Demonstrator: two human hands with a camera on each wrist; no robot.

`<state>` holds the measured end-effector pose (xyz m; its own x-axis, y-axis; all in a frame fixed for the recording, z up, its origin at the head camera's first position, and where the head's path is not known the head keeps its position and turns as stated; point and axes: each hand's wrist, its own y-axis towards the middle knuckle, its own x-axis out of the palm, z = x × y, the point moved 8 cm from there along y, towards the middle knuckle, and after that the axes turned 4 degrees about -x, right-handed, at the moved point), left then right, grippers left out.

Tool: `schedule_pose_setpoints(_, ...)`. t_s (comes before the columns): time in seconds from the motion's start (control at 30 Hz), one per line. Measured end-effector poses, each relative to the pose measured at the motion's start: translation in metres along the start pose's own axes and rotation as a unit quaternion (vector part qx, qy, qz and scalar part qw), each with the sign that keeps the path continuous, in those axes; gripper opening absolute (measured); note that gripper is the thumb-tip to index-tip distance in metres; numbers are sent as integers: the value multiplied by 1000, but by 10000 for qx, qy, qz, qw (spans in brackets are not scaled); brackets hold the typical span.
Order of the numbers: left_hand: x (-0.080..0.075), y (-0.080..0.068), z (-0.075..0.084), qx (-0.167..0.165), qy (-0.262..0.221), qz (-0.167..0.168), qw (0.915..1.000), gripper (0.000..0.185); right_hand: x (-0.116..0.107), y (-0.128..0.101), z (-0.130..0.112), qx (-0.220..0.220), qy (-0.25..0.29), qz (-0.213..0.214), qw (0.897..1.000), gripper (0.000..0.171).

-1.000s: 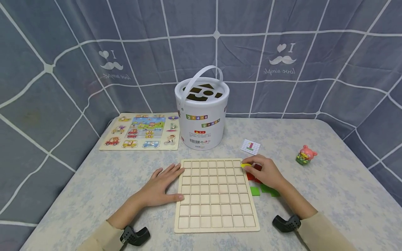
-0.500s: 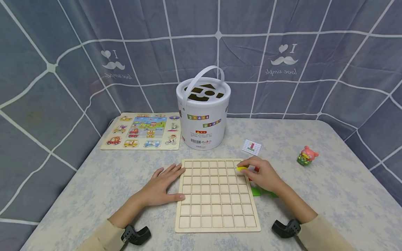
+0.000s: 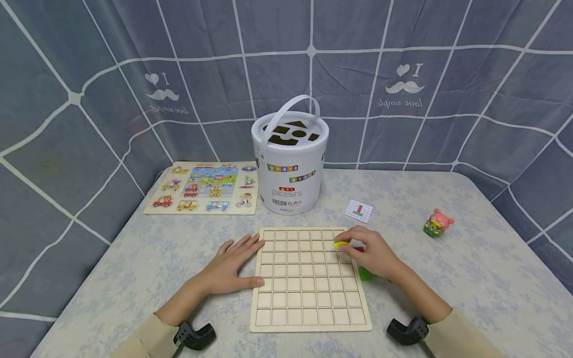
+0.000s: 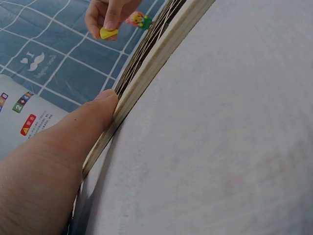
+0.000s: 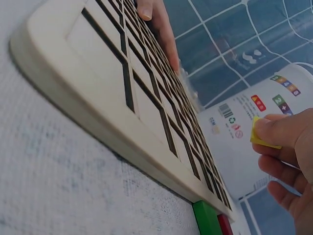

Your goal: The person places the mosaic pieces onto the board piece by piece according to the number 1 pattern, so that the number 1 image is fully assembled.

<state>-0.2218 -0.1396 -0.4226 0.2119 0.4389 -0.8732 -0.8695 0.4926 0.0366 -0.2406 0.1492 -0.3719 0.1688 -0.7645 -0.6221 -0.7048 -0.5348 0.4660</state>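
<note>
A pale wooden grid board (image 3: 293,285) with square cells lies on the table. My left hand (image 3: 235,266) rests flat at its left edge, fingers spread; in the left wrist view the thumb (image 4: 98,110) lies along the board's rim. Over the board's upper right cells, my right hand (image 3: 371,251) pinches a yellow tile (image 3: 341,244) between thumb and fingers. The right wrist view shows the same yellow tile (image 5: 264,134) held above the board. Beside the board's right edge lie green tiles (image 3: 364,273) and red tiles (image 3: 359,249), partly hidden by the right hand.
Behind the board stands a white bucket (image 3: 288,171) with shape holes in its lid. A picture puzzle board (image 3: 201,189) lies to its left. To the right are a small pattern card (image 3: 359,211) and a pink-and-green bear figure (image 3: 437,223). A checked curtain (image 3: 349,84) surrounds the table.
My right hand has carried the yellow tile leftward, from the board's right edge to over its upper right cells. The left hand has stayed in place on the board.
</note>
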Motion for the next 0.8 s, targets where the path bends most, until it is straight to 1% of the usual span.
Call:
schedule_pose_setpoints(0.2,1,-1,-1,-67,3,-27,10000,90,3,1,-3,-91,-152,-52,9998,17)
schedule_pose_setpoints(0.37,0,0,-1,-51,-2,-16,10000,90,8,2,-7,-196,-204,-132,9995,17)
schedule_pose_setpoints(0.5,1,0,-2,-79,15,-59,10000,90,12,2,-9,-267,-91,-191,9994,17)
schedule_pose_setpoints(0.8,1,0,-1,-42,24,-46,10000,89,23,10,-13,-73,299,-349,9989,16)
